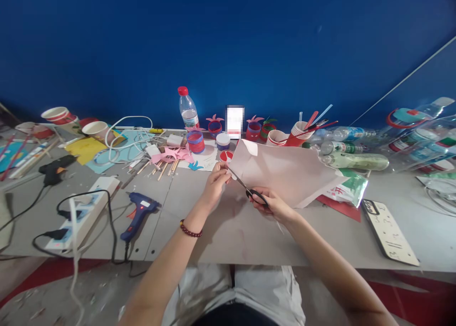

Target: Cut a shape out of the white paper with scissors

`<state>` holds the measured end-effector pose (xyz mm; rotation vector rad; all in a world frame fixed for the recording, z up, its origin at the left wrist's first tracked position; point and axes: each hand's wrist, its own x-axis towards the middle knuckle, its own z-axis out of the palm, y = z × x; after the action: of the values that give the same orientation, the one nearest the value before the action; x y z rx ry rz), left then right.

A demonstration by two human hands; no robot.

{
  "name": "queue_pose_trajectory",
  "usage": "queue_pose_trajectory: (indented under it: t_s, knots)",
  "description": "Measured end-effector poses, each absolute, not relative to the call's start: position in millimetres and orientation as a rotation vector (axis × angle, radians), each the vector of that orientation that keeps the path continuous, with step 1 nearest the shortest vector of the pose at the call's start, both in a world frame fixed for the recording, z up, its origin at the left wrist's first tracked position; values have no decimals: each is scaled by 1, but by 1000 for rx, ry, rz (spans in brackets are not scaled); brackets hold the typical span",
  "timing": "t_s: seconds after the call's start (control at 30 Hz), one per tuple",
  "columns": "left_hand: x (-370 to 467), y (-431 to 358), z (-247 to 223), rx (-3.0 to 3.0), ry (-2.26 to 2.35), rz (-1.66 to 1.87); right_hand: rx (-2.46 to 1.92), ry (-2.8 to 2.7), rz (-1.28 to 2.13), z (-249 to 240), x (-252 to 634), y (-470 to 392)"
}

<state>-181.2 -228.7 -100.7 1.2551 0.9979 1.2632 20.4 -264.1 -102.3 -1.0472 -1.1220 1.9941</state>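
Black-handled scissors (243,185) are held in my right hand (265,201), its fingers through the handles, with the blades pointing up and left. My left hand (215,182) pinches a small white piece of paper (233,175) right by the blade tips. How far the blades cut into it is too small to tell. Beyond my right hand lies a large pale pink sheet (285,169) with an uneven edge. A white sheet with a blue paper cutout (195,166) and a red-and-white round piece (226,156) are just past my left hand.
On the left lie a blue glue gun (140,214), a white power strip (85,212) and loose cables. Sticks and pink cutouts (173,155) sit near a bottle (188,110). Paper cups (298,133), plastic bottles (351,148) and a phone (390,233) occupy the right.
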Motion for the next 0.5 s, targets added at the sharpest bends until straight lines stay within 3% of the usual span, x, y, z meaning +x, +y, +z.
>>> queue_pose_trajectory:
  t_s: [0.5]
  knots:
    - [-162, -242, -103, 1321, 1149, 1401, -965, -1044, 1949, -116, 14, -267]
